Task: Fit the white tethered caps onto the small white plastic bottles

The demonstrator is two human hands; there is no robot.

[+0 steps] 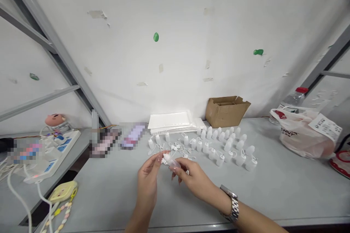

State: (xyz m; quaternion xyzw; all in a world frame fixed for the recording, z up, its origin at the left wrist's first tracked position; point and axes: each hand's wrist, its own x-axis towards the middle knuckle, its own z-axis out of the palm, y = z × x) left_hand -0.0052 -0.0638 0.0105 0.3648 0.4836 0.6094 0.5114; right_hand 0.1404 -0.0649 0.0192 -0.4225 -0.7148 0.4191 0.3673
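Note:
In front of me, over the grey table, my right hand (193,173) grips a small translucent plastic bottle (175,164) tilted toward the left. The fingertips of my left hand (148,178) pinch a white cap (166,157) at the bottle's upper end. Whether the cap is seated on the neck I cannot tell. Just beyond my hands lies a loose pile of white caps with thin straps (177,148). Several like bottles stand behind and to the right, among them a capped bottle (220,159) and an uncapped one (240,158).
A cardboard box (228,112) and a stack of white flat sheets (171,122) sit against the wall. At right are a plastic bag (306,134) and a red-capped bottle (296,98). Power strips (51,156), cables and a yellow case (63,191) lie at left.

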